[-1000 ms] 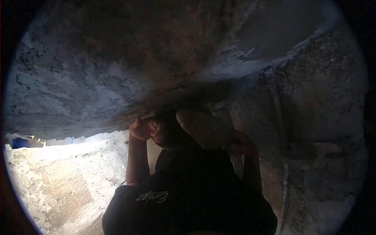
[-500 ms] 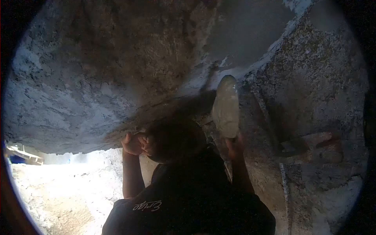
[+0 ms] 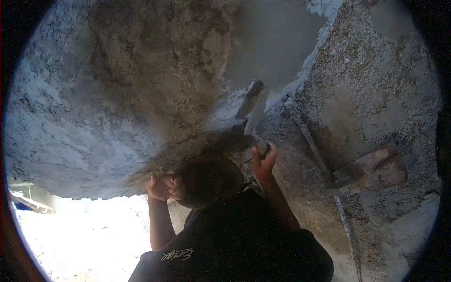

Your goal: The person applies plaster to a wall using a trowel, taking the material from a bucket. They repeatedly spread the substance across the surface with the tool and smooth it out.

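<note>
My left hand is closed at the left edge of a dark round bowl, its fingers curled over the rim. The bowl is held close to my dark shirt, and its contents are too dark to make out. My right hand grips the handle of a trowel. Its blade is turned nearly edge-on, pointing up at the rough wall. Just beyond the blade lies a smooth grey patch of wet plaster, with a dark shadow beside the tool.
To the right, a reddish block-like piece shows against the rough surface, near a thin pole. A thin cord or rod runs down below it. Bright sunlit ground lies at the lower left.
The trowel has turned from flat-on to nearly edge-on, and my right hand has moved up and left with it. My left hand still holds the bowl. The view has shifted slightly.
</note>
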Demonstrator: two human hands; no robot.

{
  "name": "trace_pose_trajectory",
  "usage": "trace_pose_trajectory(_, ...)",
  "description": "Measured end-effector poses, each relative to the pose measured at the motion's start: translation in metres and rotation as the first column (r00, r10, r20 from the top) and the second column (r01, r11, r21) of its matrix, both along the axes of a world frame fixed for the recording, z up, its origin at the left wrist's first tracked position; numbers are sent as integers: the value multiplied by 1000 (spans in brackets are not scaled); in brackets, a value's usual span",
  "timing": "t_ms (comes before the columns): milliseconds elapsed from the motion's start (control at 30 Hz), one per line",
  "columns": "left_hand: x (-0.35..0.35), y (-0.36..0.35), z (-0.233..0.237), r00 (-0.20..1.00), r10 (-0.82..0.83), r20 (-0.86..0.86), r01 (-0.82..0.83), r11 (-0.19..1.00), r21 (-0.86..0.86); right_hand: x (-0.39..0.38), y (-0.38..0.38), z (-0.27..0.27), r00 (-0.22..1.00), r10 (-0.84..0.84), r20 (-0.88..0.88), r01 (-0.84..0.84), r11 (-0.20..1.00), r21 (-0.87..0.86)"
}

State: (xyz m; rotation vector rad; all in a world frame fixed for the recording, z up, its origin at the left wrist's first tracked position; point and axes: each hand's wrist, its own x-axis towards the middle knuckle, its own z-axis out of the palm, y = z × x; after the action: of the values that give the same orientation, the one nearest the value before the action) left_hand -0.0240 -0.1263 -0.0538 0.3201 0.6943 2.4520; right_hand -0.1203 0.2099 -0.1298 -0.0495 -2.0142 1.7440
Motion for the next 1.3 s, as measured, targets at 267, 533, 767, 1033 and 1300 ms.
trace_pose_trajectory(267, 2, -4, -19, 999, -38, 28, 30, 965, 260, -27, -10, -5, 997, 71, -14, -61, 931, 359)
trace_pose_trajectory(533, 9, -9, -25, 992, 103, 67, -116, 965, 237, 1, -6, -60, 994, 37, 99, -39, 999, 22)
trace_pose_trajectory(767, 1, -12, -26, 1000, -15, -6, 16, 974, 224, -13, 3, 25, 941, -140, -309, 250, 903, 350)
trace_pose_trajectory(1033, -1, -4, -17, 992, 121, -36, -117, 987, 108, -16, 14, 25, 982, -124, 142, 57, 914, 401)
trace_pose_trajectory(1300, 5, -18, -30, 993, 118, -24, -118, 993, 0, 5, 20, -6, 990, -63, 125, 45, 989, 141)
